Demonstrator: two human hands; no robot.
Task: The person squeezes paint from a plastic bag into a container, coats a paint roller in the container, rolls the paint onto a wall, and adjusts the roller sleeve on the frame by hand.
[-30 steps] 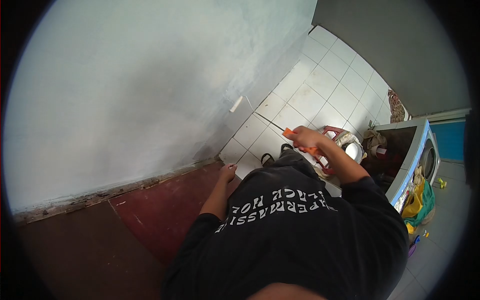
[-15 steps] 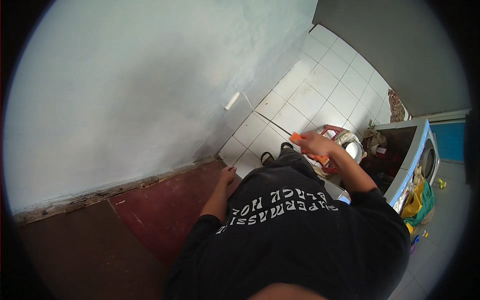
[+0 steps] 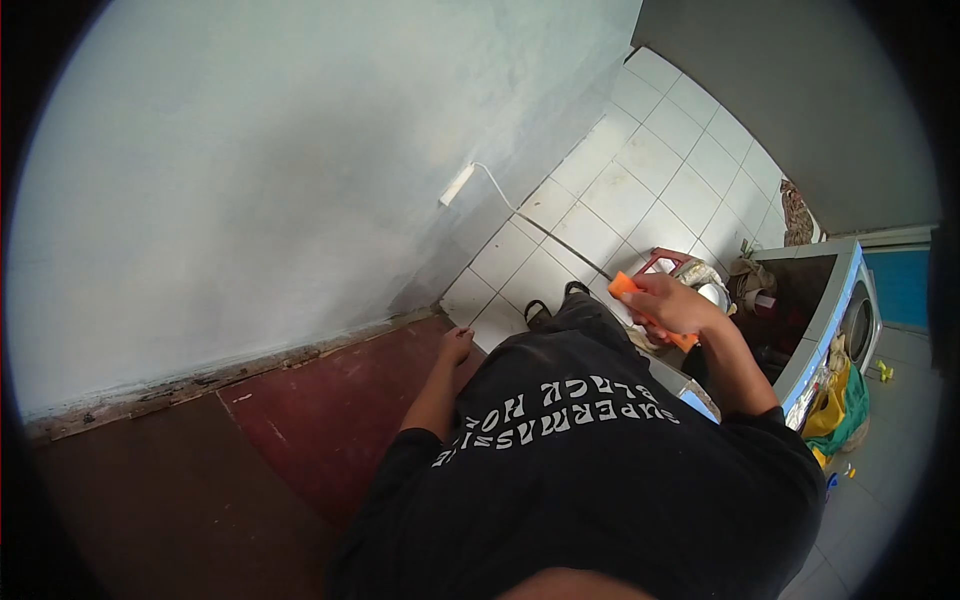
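Observation:
A paint roller (image 3: 457,186) with a white sleeve lies against the pale wall (image 3: 300,200), low down near the floor tiles. Its thin metal rod runs down to an orange handle (image 3: 622,286), and my right hand (image 3: 672,304) is wrapped around that handle. My left hand (image 3: 457,344) hangs near the wall's base, over the dark red surface, with its fingers curled; whether something small is between them is too small to tell.
White floor tiles (image 3: 620,195) stretch along the wall, where my sandalled feet (image 3: 538,314) stand. Beside my right arm are a red-framed item (image 3: 664,262) and a tiled counter (image 3: 850,290) with green and yellow cloths (image 3: 835,410). A grey wall (image 3: 800,110) rises at upper right.
My right hand has drawn back to the right and slightly down with the handle. The roller sleeve has moved up and left along the wall. My left hand has hardly moved.

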